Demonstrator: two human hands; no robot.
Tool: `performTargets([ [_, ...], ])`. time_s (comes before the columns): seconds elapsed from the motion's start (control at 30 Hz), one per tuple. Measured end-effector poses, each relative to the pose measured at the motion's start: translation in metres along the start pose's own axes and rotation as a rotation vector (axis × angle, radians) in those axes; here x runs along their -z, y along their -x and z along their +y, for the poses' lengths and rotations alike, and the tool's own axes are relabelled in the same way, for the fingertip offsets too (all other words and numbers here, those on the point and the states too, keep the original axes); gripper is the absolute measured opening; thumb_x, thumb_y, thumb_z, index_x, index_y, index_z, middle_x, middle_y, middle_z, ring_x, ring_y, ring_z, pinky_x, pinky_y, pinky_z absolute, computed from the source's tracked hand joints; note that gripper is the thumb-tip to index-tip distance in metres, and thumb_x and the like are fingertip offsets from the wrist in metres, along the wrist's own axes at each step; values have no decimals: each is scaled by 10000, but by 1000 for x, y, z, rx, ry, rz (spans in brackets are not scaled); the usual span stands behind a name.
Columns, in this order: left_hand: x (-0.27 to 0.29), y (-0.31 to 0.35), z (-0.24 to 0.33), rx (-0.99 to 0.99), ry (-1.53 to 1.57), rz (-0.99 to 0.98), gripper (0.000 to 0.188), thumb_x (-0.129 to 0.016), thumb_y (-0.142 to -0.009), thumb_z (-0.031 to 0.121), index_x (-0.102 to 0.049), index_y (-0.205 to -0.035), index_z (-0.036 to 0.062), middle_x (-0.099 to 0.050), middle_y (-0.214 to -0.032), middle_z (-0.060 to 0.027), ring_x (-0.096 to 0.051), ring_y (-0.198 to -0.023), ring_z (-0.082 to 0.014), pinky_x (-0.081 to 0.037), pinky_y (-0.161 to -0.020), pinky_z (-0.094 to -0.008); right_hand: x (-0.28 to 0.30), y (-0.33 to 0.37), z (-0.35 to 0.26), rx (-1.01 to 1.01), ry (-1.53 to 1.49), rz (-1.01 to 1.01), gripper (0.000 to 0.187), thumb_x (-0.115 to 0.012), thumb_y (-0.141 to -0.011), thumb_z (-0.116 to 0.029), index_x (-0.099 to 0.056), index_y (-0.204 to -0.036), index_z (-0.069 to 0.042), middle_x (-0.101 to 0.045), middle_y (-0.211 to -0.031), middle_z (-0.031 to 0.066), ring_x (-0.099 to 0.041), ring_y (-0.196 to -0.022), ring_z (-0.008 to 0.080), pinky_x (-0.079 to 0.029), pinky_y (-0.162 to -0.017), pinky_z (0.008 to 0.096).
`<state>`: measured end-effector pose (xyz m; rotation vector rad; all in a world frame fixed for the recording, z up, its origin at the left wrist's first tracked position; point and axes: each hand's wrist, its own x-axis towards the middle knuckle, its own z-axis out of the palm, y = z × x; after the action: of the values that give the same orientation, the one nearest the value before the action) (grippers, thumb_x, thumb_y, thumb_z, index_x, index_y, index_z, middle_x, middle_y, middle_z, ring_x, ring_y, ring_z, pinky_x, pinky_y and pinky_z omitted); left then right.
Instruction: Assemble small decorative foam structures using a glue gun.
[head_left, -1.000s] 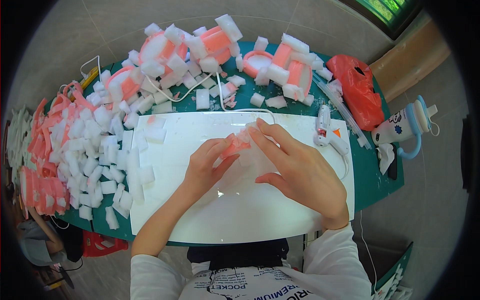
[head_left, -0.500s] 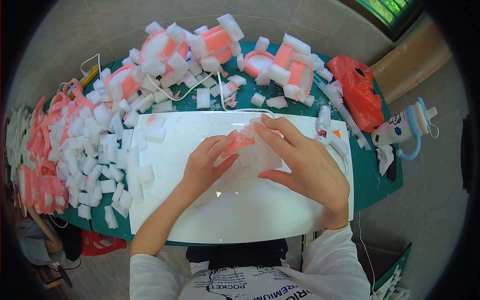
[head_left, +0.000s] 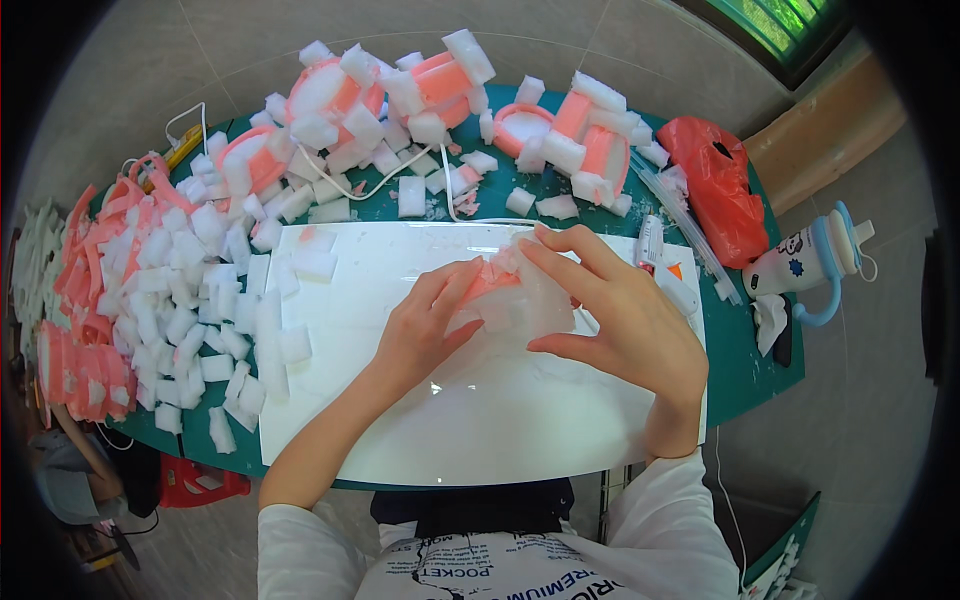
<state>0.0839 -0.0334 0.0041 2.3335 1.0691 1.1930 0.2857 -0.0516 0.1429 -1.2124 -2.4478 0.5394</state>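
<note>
Over the white board (head_left: 380, 430), both hands are at one pink and white foam piece (head_left: 495, 278). My left hand (head_left: 425, 320) is closed on its pink side, the fingertips pressing near the top and the thumb lower down. On the other side, my right hand (head_left: 625, 325) grips a white foam part (head_left: 545, 300) with its fingers over the top edge. The thumb of that hand stands apart below. Parts of the piece behind the fingers are hidden. Beyond the right hand lies a white glue gun (head_left: 678, 290), partly covered by it.
Loose white foam blocks (head_left: 185, 300) are heaped at the left beside pink foam strips (head_left: 90, 250). Pink foam rings with white blocks (head_left: 325, 95) line the back of the green table (head_left: 755, 370). A red plastic bag (head_left: 705, 190) and a tumbler (head_left: 800, 262) are at right. Another person's arm (head_left: 90, 460) shows lower left.
Both hands have shifted slightly right with the foam piece still between them. The whole view has moved a little; the things on the table lie as before.
</note>
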Motion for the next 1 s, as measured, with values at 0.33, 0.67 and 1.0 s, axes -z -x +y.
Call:
performTargets([
  [0.33, -1, -1, 2, -40, -8, 8, 707, -749, -641, 82, -387, -1248, 101, -479, -1182, -104, -536, -999, -278, -509, -756, -336, 2, 2, -3, 10, 9, 2, 598, -725, -655, -113, -456, -1176, 7, -457, -1179, 157, -579, -855, 331, -477, -713, 360],
  [0.67, 2, -2, -1, -28, -58, 6, 724, -769, -629, 98, -402, -1252, 136, -410, -1248, -124, -500, -1046, -288, -512, -754, -334, 0, 1, -2, 3, 10, 6, 599, -726, -654, -117, -455, -1175, 4, -460, -1165, 151, -580, -851, 326, -478, -698, 356],
  [1.0, -3, 7, -1, -353, -291, 368, 461, -791, -599, 218, -602, -1019, 214, -464, -1182, -47, -444, -1046, -204, -326, -906, -360, 0, 2, -2, 22, 13, 15, 603, -726, -652, -118, -454, -1178, -3, -456, -1175, 146, -573, -871, 323, -478, -711, 357],
])
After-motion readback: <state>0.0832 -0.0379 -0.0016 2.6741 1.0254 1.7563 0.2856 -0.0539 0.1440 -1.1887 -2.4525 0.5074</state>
